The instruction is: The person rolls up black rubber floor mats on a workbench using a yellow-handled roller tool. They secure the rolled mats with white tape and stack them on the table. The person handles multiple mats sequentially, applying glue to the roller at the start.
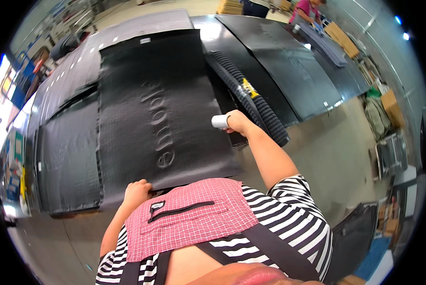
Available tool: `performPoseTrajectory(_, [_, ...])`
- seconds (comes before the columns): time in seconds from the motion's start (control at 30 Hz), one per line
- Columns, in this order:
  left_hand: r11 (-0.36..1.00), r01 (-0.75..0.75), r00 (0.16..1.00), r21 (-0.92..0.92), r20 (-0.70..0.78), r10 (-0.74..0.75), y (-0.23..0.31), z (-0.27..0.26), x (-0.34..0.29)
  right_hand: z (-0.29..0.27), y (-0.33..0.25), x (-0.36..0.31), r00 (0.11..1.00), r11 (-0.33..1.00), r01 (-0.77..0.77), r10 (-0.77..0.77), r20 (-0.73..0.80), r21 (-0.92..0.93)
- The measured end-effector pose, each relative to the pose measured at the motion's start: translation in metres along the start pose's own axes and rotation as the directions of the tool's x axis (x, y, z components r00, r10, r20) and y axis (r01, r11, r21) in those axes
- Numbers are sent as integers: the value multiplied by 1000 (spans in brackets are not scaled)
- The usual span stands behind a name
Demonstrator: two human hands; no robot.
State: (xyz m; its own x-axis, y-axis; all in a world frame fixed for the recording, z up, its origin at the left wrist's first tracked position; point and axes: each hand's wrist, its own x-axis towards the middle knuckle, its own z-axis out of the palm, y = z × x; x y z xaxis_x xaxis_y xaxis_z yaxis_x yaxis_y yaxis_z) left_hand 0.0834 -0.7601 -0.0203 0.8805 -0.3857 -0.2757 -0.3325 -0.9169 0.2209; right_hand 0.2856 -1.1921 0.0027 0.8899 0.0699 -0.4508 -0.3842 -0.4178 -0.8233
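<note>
A large black sheet-like mat (127, 114) with raised lettering down its middle lies before me on the worktable. My left hand (138, 191) is at its near edge, the fingers curled over and round that edge. In my right hand (239, 122) is a short white cylinder (219, 121), perhaps a roll, held sideways over the mat's right edge. What its far end looks like is hidden. Just beyond that hand, a long ribbed black bundle (265, 111) lies slantwise, with a yellow band (250, 88) round its middle.
Another black mat (70, 164) lies at the left, and a third (298, 71) at the far right. A person (308, 13) in pink works at the far end beside stacked dark strips (324, 45). Cardboard boxes (392, 109) and a green sack (377, 118) stand along the right.
</note>
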Motion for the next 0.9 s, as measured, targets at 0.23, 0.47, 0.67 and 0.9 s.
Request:
performPoseTrajectory(0.23, [990, 30, 993, -141, -113, -46, 17, -5, -7, -56, 48, 39, 900, 680, -404, 413, -135, -612])
performPoseTrajectory(0.47, [985, 88, 973, -149, -200, -117, 29, 9, -15, -64, 25, 6, 933, 776, -357, 265, -245, -521])
performPoseTrajectory(0.67, [976, 89, 983, -197, -139, -118, 23, 5, -24, -7, -7, -115, 874, 707, 353, -483, -55, -613])
performPoseTrajectory(0.9, [992, 122, 981, -20, -148, -124, 16, -77, 34, 114, 0, -139, 640, 313, 624, -730, 239, -716])
